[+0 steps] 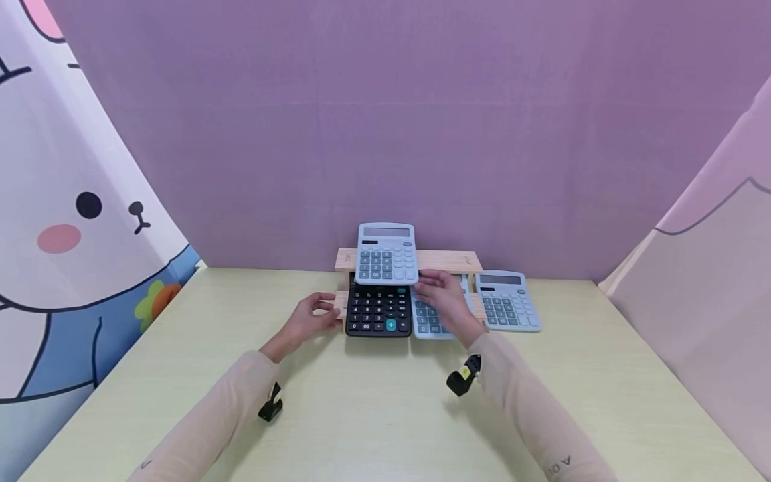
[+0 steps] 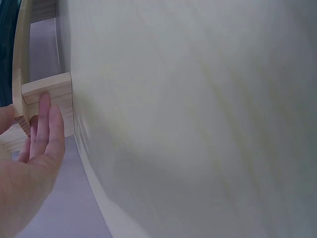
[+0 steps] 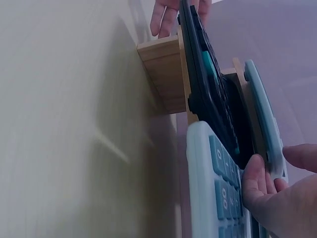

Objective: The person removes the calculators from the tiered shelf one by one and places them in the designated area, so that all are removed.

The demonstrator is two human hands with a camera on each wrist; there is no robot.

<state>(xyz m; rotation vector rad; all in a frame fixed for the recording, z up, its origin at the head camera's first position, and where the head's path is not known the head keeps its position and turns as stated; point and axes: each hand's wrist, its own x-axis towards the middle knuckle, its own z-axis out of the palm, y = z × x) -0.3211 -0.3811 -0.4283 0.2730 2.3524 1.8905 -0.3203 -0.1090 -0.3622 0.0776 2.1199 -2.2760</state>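
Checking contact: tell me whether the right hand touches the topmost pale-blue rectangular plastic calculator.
Touching: the right wrist view shows the right hand pinching the calculator between thumb and fingers.

Smooth plastic calculators [image 1: 387,254], grained wooden rack [image 1: 448,260], matt cloth backdrop [image 1: 421,134], smooth tabletop [image 1: 373,408]

1. I count four calculators [image 1: 508,301] in all.
2. Three are light-blue calculators [image 1: 387,254].
3. One is a black calculator [image 1: 379,311].
4. I see one wooden rack [image 1: 448,258], with two tiers showing.
5. I have two sets of fingers here: my left fingers [image 2: 56,135] and my right fingers [image 3: 254,176].
6. I wear two beige sleeves [image 1: 536,408].
7. I wear two black wrist devices [image 1: 462,379], one per arm.
8. Before me are one tabletop [image 1: 385,402] and one purple backdrop [image 1: 385,134].
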